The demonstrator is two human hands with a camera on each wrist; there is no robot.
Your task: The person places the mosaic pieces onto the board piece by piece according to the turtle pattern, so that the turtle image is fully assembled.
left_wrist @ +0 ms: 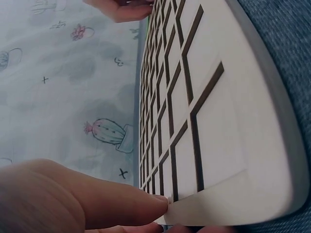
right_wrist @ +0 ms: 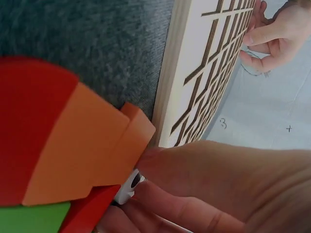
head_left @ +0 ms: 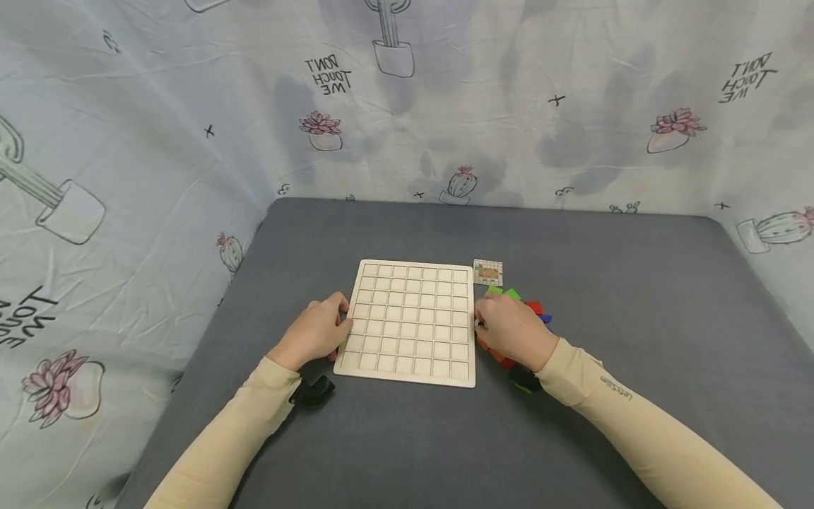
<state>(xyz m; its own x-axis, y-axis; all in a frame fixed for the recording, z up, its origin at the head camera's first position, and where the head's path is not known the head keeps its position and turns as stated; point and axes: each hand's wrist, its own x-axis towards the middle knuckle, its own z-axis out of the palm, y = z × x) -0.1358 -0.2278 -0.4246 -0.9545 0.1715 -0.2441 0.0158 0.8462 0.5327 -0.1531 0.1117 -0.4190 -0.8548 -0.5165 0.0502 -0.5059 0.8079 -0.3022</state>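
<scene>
A square wooden grid board (head_left: 410,322) lies on the grey table. My left hand (head_left: 316,329) grips its left edge, with the thumb (left_wrist: 126,199) on the rim and the other fingers mostly hidden. At the right edge, my right hand (head_left: 514,326) bends over a heap of coloured pieces. Its thumb (right_wrist: 170,167) and forefinger pinch a small white piece (right_wrist: 127,188) with a black spot, close against the board's side. Beside it lie an orange piece (right_wrist: 82,145), a red piece (right_wrist: 34,116) and a green piece (right_wrist: 34,218).
A small printed card (head_left: 488,273) lies by the board's top right corner. Green, red and blue pieces (head_left: 534,307) show past the right hand. Behind the grey table (head_left: 636,297) hangs a patterned cloth (head_left: 509,106), with more cloth along the left side.
</scene>
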